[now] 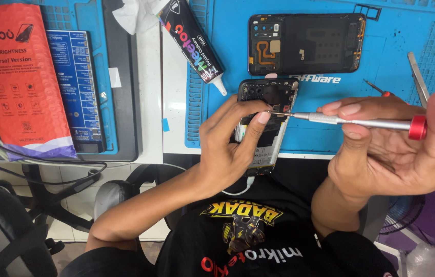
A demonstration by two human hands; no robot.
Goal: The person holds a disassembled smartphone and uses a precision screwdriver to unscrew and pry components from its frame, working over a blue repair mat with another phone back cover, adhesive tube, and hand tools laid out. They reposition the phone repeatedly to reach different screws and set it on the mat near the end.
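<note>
Disassembly looks well underway: back cover point(307, 44) already lies off on the blue mat point(227, 61), well apart from the opened phone point(267, 120). Left hand point(230, 149) grips the phone at the mat's near edge; right hand point(381, 149) pinches a precision screwdriver point(353, 122), tip on a screw (internals still in place).

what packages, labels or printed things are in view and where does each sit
Red padded pouch with a purple bottom edge: far left, flat, white print.
Blue rectangular printed card: right of the pouch, on a dark tray.
Black glue tube with a white nozzle: top centre, lying diagonally, multicoloured lettering.
Blue work mat: under the phone parts, white logo.
</note>
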